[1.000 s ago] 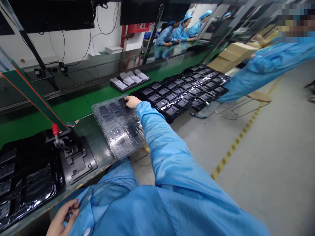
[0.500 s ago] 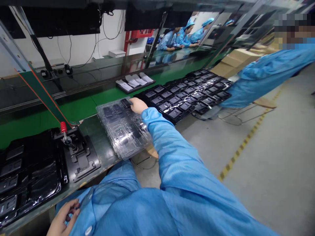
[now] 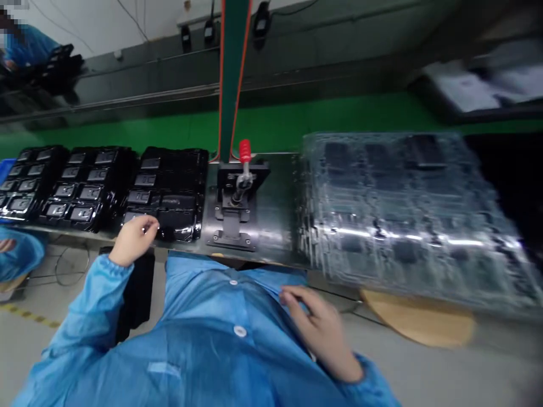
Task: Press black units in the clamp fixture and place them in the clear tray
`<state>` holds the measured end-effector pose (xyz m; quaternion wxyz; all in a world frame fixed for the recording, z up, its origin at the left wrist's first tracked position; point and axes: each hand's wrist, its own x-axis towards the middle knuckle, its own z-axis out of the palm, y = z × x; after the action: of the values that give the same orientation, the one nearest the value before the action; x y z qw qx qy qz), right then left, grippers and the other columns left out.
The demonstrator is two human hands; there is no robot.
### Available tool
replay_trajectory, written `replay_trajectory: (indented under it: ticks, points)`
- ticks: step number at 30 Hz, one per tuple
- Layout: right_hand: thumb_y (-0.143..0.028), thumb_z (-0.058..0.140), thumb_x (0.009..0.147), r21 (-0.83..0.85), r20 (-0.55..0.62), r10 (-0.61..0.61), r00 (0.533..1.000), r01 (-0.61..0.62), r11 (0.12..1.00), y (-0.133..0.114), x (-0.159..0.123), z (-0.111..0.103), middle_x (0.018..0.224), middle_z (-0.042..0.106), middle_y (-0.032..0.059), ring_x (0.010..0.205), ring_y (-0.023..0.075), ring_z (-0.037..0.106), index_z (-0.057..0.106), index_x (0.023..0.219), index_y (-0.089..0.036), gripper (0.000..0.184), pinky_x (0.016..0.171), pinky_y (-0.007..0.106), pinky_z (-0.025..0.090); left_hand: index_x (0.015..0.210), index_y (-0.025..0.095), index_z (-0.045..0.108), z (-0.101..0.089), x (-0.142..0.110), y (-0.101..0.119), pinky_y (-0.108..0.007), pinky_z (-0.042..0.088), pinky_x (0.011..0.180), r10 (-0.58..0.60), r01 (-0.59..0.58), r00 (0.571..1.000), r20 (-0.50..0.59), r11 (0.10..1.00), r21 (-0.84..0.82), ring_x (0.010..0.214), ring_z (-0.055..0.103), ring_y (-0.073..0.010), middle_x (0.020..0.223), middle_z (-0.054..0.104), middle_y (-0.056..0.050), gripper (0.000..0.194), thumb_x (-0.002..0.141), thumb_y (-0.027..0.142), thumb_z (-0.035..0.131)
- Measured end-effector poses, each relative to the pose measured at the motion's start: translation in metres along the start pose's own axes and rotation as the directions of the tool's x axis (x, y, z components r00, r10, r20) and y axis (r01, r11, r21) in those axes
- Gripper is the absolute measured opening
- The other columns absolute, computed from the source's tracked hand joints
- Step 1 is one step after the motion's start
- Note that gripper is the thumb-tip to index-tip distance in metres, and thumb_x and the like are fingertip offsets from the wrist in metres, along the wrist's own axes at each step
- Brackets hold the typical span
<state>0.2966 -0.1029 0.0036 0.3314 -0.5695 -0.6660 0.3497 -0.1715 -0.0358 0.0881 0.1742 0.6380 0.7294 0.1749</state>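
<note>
My left hand (image 3: 134, 240) is over the near left corner of a glossy black tray (image 3: 180, 161). Its fingers are curved, with a small gap between thumb and forefinger, and no part shows in them. Flat black rectangular parts (image 3: 145, 180) sit in the tray's left column, the nearest partly covered by the hand. My right hand (image 3: 318, 328) hovers above my lap with loosely bent fingers, thumb apart, nothing in it. Between the hands, on the bench, stands a metal clamp fixture (image 3: 232, 217) with a red-tipped lever (image 3: 245, 151).
To the right lies a stack of clear plastic trays (image 3: 382, 198) with dark parts, overhanging the bench edge. More filled black trays (image 3: 80, 189) line the left. A green post (image 3: 233, 73) rises behind the fixture. A wooden stool (image 3: 419, 316) and a co-worker's sleeve (image 3: 25, 254) are lower down.
The view has swung left. My right hand has let go of the dark part at the clear tray and come back to my lap. My left hand has moved from my lap to the black tray.
</note>
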Motion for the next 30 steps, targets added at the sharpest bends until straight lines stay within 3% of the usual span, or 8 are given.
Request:
replay_trajectory:
  ticks: [2,4,7,11,17,30]
  points:
    - [-0.05,0.064,0.094,0.053,0.089,0.027,0.996,-0.032,0.998,0.004,-0.004,0.032,0.091,0.083,0.0051,0.082,0.0308,0.081,0.079,0.094,-0.035,0.022,0.076,0.048,0.068,0.111,0.018,0.076,-0.015,0.018,-0.024,-0.035,0.061,0.09,-0.034,0.035,0.999,-0.024,0.998,0.056,0.093,0.075,-0.024,0.102,0.081,-0.009,0.035,0.097,0.045,0.06]
    - [-0.051,0.063,0.094,0.068,0.116,0.04,0.992,-0.048,0.997,0.005,0.001,0.047,0.095,0.084,0.0056,0.086,0.0312,0.081,0.079,0.094,-0.034,0.024,0.08,0.048,0.069,0.117,0.015,0.075,-0.027,0.036,-0.044,-0.037,0.06,0.093,-0.01,0.011,1.0,-0.004,0.99,0.14,0.096,0.075,-0.0247,0.107,0.08,-0.012,0.038,0.096,0.041,0.059]
    - [-0.052,0.062,0.095,0.036,0.104,0.052,0.993,-0.056,0.998,0.001,0.013,0.047,0.097,0.083,0.0061,0.09,0.0321,0.08,0.078,0.093,-0.035,0.023,0.086,0.051,0.068,0.12,0.012,0.075,-0.043,0.057,-0.064,-0.04,0.057,0.105,0.09,-0.124,0.989,0.121,0.942,0.311,0.108,0.072,-0.027,0.12,0.077,-0.015,0.038,0.092,0.032,0.059]
    - [-0.052,0.061,0.095,0.022,0.12,0.017,0.993,-0.02,1.0,-0.008,0.026,0.049,0.097,0.083,0.0049,0.091,0.0327,0.079,0.077,0.093,-0.038,0.022,0.088,0.052,0.066,0.125,0.016,0.075,-0.054,0.065,-0.081,-0.038,0.053,0.112,0.108,-0.243,0.94,0.324,0.879,0.411,0.118,0.07,-0.0273,0.128,0.076,-0.012,0.042,0.087,0.03,0.063]
    - [-0.052,0.062,0.095,0.052,0.204,0.003,0.979,-0.014,0.999,-0.014,0.026,0.073,0.097,0.083,0.0039,0.09,0.0314,0.079,0.077,0.093,-0.036,0.022,0.087,0.05,0.067,0.146,0.019,0.065,-0.055,0.064,-0.094,-0.041,0.047,0.12,0.125,-0.345,0.893,0.433,0.807,0.48,0.135,0.063,-0.0305,0.146,0.069,-0.012,0.063,0.084,0.031,0.07]
    - [-0.05,0.061,0.096,0.054,0.215,0.004,0.977,-0.016,0.998,-0.02,0.025,0.084,0.096,0.082,0.004,0.09,0.0309,0.079,0.077,0.092,-0.035,0.023,0.087,0.05,0.067,0.136,0.014,0.071,-0.054,0.071,-0.098,-0.041,0.048,0.11,0.263,-0.493,0.842,0.471,0.73,0.473,0.123,0.071,-0.0313,0.132,0.076,-0.016,0.052,0.09,0.038,0.068]
